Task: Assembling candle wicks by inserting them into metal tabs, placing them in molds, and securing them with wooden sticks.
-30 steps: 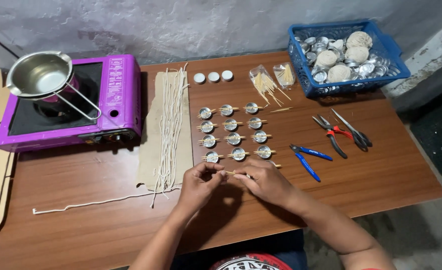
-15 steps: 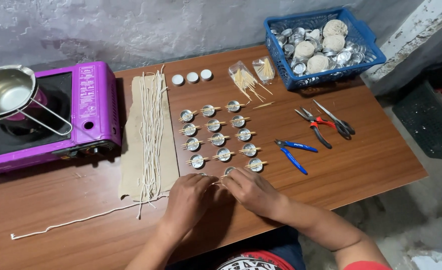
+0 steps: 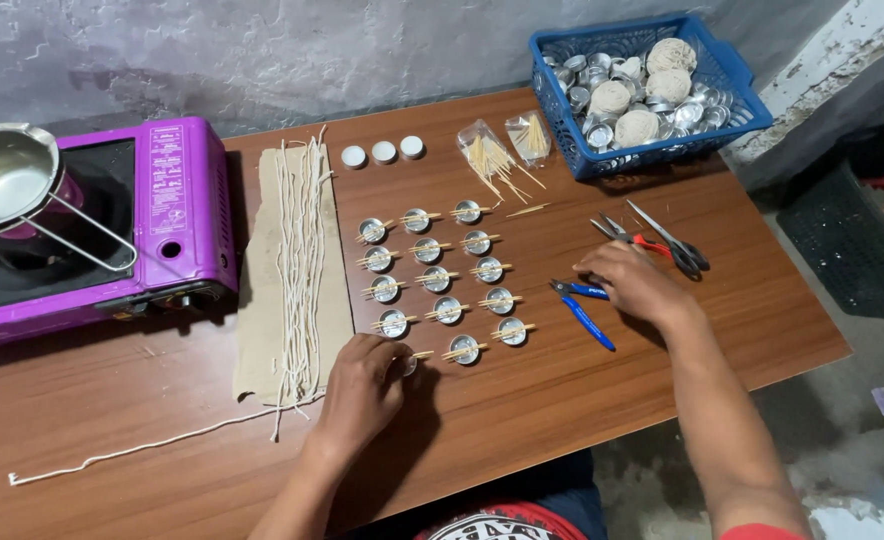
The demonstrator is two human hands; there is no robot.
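While my left hand (image 3: 362, 385) pinches a small tin cup (image 3: 405, 362), my right hand (image 3: 630, 283) rests loosely curled on the blue pliers (image 3: 584, 307). Fourteen cups sit in rows; three white discs (image 3: 383, 153) above. Blue basket (image 3: 732, 120) holds empty cups and four string balls (image 3: 638, 127).

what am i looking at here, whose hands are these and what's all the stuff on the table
This is one view from a camera worn on a person's head, looking down at their own bare hands over a wooden table. The left hand rests on a small metal cup at the end of rows of such cups with sticks across them. The right hand lies on blue-handled cutters, not clearly gripping them. Around lie white wick strings, a purple stove and a blue basket.
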